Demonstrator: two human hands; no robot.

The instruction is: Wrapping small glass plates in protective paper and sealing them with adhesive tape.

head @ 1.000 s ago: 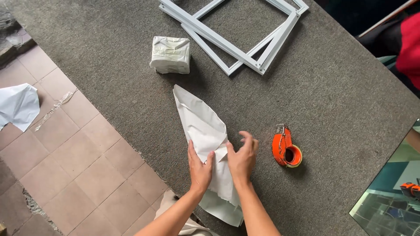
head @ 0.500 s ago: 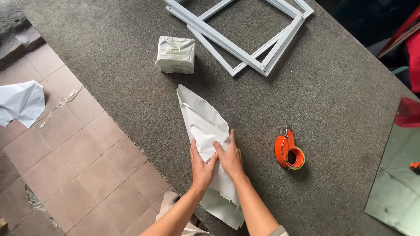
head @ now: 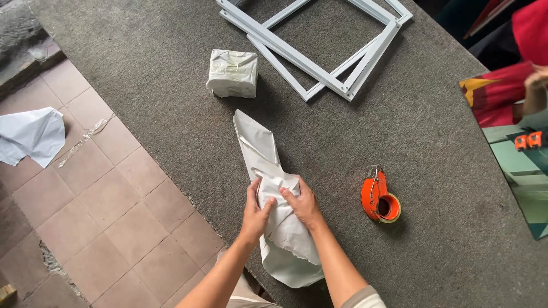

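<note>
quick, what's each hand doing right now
Left hand: closed on the white paper bundle.
Right hand: closed on the same bundle.

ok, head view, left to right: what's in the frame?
Crumpled white sheet on the tiled floor → wrapped white bundle → left hand → right hand, both on the white paper → orange tape dispenser → mirror pane at the table's right edge.

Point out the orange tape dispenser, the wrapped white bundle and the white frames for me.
Orange tape dispenser (head: 379, 201): head view, on its orange body.
Wrapped white bundle (head: 232, 73): head view, on its top face.
White frames (head: 297, 56): head view, on a long bar of the stack.
</note>
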